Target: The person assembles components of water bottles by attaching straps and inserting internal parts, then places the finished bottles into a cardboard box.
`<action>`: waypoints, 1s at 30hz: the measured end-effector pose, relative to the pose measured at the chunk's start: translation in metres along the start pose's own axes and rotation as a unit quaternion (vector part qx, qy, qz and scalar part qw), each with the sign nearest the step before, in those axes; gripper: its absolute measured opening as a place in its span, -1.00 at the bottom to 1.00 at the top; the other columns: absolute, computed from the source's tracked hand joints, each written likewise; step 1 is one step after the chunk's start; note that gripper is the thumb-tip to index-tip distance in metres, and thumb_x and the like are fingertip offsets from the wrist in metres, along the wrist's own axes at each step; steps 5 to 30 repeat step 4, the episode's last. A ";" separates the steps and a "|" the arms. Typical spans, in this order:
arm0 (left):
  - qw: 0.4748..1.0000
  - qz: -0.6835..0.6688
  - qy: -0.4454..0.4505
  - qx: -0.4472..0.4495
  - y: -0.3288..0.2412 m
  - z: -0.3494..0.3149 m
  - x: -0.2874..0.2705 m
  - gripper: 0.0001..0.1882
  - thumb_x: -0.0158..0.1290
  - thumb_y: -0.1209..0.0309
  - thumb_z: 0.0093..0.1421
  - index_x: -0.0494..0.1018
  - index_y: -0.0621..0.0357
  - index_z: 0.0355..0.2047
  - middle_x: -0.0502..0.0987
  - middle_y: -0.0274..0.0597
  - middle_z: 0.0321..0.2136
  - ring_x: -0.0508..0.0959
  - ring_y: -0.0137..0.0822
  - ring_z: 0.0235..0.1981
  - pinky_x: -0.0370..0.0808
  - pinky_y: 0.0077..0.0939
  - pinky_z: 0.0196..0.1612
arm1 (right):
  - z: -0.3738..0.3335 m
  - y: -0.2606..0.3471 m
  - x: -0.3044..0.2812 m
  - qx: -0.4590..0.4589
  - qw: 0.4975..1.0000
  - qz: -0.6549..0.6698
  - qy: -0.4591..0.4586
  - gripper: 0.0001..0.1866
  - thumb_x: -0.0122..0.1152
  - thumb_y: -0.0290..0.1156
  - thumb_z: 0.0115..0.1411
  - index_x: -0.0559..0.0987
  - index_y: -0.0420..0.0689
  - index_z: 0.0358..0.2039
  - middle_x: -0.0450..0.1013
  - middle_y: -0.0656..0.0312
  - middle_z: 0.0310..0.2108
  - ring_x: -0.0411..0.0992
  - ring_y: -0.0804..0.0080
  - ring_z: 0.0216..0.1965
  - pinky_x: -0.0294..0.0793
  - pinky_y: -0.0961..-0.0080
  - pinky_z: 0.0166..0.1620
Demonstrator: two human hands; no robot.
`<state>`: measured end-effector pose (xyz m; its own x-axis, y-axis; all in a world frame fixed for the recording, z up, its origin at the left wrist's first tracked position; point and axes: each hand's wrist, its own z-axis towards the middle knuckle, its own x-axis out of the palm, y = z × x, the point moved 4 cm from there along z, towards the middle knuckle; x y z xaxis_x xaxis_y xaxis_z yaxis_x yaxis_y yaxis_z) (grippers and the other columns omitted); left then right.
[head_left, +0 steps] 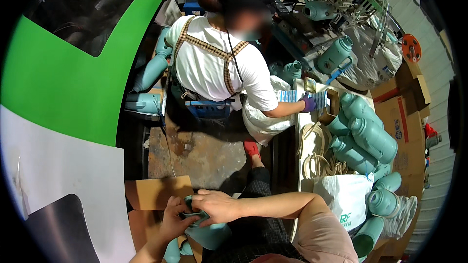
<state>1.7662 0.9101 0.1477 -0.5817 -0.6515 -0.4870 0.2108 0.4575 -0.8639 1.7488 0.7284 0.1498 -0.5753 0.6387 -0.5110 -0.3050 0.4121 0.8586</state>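
A teal plastic thermos shell (209, 236) leans in my lap, its open neck between my two hands. My left hand (174, 219) grips the neck from the left, thumb along the rim. From the right, my right hand (217, 206) closes over the opposite side of the rim, with its fingers bent down at the opening. Whatever lies inside the neck is hidden by my fingers. Just beside my left hand is an open cardboard box (163, 194), with more teal pieces (173, 252) low down next to it.
A co-worker (214, 58) sits ahead, a purple-gloved hand on the white table (304, 160). Teal thermos shells (373, 139), beige cord loops (317, 158) and a white bag (343, 199) crowd that table. A green and white machine panel (68, 112) stands left, cardboard boxes (404, 122) right.
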 end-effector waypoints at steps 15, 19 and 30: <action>1.000 -0.004 0.008 -0.025 -0.001 -0.005 0.006 -0.72 0.47 0.37 -0.16 0.58 0.09 -0.48 0.49 -0.20 -0.34 0.41 -0.17 -0.15 0.37 -0.25 -0.10 | -0.001 0.001 -0.006 0.006 0.998 0.011 0.055 -0.53 0.54 -0.18 -0.06 0.56 -0.17 -0.22 0.47 0.16 -0.16 0.39 0.11 -0.01 0.41 0.24 0.03; 1.000 -0.004 0.008 -0.025 -0.001 -0.005 0.006 -0.72 0.47 0.37 -0.16 0.58 0.09 -0.48 0.49 -0.20 -0.34 0.41 -0.17 -0.15 0.37 -0.25 -0.10 | -0.001 0.001 -0.006 0.006 0.998 0.011 0.055 -0.53 0.54 -0.18 -0.06 0.56 -0.17 -0.22 0.47 0.16 -0.16 0.39 0.11 -0.01 0.41 0.24 0.03; 1.000 -0.004 0.008 -0.025 -0.001 -0.005 0.006 -0.72 0.47 0.37 -0.16 0.58 0.09 -0.48 0.49 -0.20 -0.34 0.41 -0.17 -0.15 0.37 -0.25 -0.10 | -0.001 0.001 -0.006 0.006 0.998 0.011 0.055 -0.53 0.54 -0.18 -0.06 0.56 -0.17 -0.22 0.47 0.16 -0.16 0.39 0.11 -0.01 0.41 0.24 0.03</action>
